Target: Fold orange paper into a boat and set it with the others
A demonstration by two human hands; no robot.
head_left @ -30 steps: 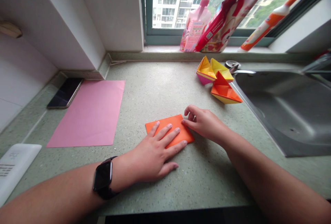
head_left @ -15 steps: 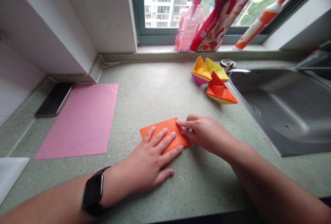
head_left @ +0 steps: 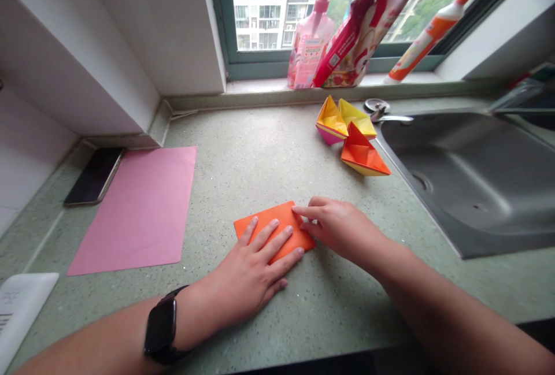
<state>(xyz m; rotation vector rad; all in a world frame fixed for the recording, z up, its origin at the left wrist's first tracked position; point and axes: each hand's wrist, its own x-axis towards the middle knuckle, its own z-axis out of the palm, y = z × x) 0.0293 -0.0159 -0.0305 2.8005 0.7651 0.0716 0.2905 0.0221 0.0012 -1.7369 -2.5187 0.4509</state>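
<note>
A folded orange paper [head_left: 277, 222] lies flat on the green speckled counter [head_left: 269, 155]. My left hand [head_left: 249, 271], with a black watch on its wrist, lies open with fingers spread flat on the paper's near half. My right hand [head_left: 338, 227] rests at the paper's right edge, its index finger stretched along the far edge and the other fingers curled under. It presses on the paper without lifting it.
A pink sheet [head_left: 139, 207] and a dark phone [head_left: 93, 175] lie at the left. Folded paper boats [head_left: 351, 138] sit beside the steel sink [head_left: 468, 184]. Bottles and a red pouch [head_left: 359, 28] stand on the window sill. A white device [head_left: 17, 311] is at the lower left.
My right index finger has slid left along the paper's far edge. My left hand stays flat on the paper. The view has shifted slightly.
</note>
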